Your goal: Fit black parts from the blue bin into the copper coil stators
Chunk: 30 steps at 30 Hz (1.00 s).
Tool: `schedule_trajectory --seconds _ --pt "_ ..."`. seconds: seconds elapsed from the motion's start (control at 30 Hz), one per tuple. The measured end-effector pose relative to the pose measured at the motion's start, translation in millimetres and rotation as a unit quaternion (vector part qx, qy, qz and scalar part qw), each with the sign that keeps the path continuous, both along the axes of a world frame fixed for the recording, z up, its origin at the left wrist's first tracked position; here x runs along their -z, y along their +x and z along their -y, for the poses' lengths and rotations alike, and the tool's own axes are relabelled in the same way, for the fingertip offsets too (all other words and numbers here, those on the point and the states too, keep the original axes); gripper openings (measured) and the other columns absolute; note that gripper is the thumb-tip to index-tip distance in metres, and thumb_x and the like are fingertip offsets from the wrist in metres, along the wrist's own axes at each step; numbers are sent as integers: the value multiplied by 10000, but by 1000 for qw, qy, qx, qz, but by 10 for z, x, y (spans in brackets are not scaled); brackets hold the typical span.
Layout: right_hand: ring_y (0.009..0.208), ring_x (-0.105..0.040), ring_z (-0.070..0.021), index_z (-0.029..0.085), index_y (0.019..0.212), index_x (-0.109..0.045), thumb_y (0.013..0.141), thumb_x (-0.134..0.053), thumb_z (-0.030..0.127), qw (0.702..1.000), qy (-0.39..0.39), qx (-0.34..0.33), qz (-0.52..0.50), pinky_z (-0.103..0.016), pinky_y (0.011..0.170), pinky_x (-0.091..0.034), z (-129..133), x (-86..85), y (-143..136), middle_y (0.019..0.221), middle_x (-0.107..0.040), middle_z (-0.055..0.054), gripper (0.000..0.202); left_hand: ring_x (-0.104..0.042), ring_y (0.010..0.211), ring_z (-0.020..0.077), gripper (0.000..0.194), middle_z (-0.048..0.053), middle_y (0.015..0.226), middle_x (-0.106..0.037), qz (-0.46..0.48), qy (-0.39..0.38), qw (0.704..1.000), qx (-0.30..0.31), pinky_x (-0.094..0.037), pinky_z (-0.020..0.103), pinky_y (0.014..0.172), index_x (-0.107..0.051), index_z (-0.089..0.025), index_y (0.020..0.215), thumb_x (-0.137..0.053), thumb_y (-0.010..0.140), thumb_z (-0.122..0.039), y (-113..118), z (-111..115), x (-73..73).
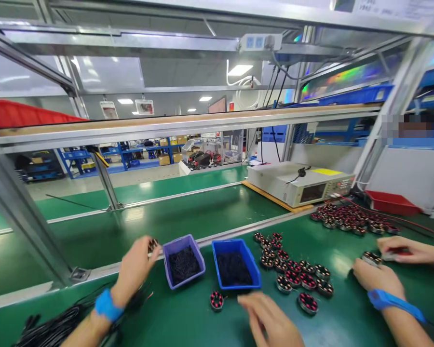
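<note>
My left hand, with a blue band at the wrist, is raised left of the purple bin. Its fingers are closed on a small round copper-wound motor stator, partly hidden by the fingers. My right hand is low over the green bench in front of the blue bin, fingers stretched out and nothing seen in them. Just left of it lies a single stator with pink and black segments. Both bins hold small dark pieces, too fine to make out.
Several stators lie loosely right of the blue bin, with a larger pile behind. A co-worker's hands handle a stator at the right. Black cables lie front left. A grey instrument and red tray stand at the back.
</note>
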State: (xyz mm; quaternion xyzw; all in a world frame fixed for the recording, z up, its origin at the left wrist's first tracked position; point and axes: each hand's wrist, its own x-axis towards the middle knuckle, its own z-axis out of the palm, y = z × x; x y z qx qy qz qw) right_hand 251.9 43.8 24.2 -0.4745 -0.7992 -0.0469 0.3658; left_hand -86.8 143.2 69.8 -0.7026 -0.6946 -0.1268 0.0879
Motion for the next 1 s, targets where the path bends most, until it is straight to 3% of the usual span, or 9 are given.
schedule_trajectory --seconds 0.07,0.17,0.3,0.4,0.5,0.63,0.73,0.87,1.0 --pt "1004 -714 -229 227 1135 -708 981 -447 71 984 -87 90 126 -330 869 -578 -327 -258 12 1074 -754 -75 341 -635 1017 284 306 143 1039 -664 -7 6 999 -35 -515 375 843 -574 -153 1078 -401 1051 -403 -169 -398 -201" --pt "969 -713 -265 165 905 -752 904 -644 52 967 -136 107 186 -371 866 -568 -770 -509 -132 929 -767 -100 156 -651 930 230 264 82 1030 -664 -7 -12 998 -60 -536 391 825 -617 -142 1075 -541 1021 -389 -313 -751 -254" --pt "914 -713 -205 133 880 -709 945 -720 214 951 -183 111 221 -394 859 -573 -1035 -477 -278 923 -741 -40 104 -647 889 207 248 57 1059 -654 -3 -6 997 -75 -547 396 806 -630 -153 1105 -624 982 -369 -287 -786 -187" --pt "936 -704 -197 136 979 -696 988 -678 272 945 -211 115 222 -402 865 -577 -1058 -393 -259 1014 -723 -43 137 -592 1050 292 265 159 1143 -621 -3 37 999 -35 -480 468 926 -581 -104 1185 -477 1022 -285 -71 -593 -182" --pt "968 -698 -203 147 1019 -695 1000 -661 270 942 -233 122 211 -411 881 -576 -1054 -392 -220 1060 -717 -50 129 -536 1165 294 286 158 1213 -611 -2 44 995 84 -412 438 1035 -586 -161 1188 -360 1024 -225 336 -189 -132" --pt "968 -701 -205 149 1034 -693 998 -664 263 943 -244 127 187 -410 871 -583 -1035 -456 -227 1065 -716 -47 124 -614 1042 229 169 39 1104 -671 20 -34 950 309 -481 337 964 -634 -282 1095 -516 976 -262 986 465 105" --pt "960 -703 -202 146 1032 -691 999 -661 253 951 -234 124 159 -405 866 -585 -994 -479 -222 1056 -716 -44 116 -623 1037 241 259 61 1169 -658 87 -64 936 336 -508 350 935 -602 -249 1140 -629 890 -188 1292 725 328" --pt "962 -700 -199 151 1027 -691 1005 -650 238 965 -211 114 104 -414 884 -577 -963 -457 -138 1039 -716 -37 98 -642 931 227 245 39 1048 -667 107 -76 937 325 -535 314 828 -594 -238 1023 -715 821 -174 1291 816 609" --pt "939 -697 -191 161 1049 -691 1011 -637 240 976 -193 95 31 -401 880 -570 -998 -422 -78 1036 -716 -37 102 -647 815 227 267 21 924 -660 46 -37 923 379 -531 313 727 -584 -231 963 -768 839 -379 1066 935 917"
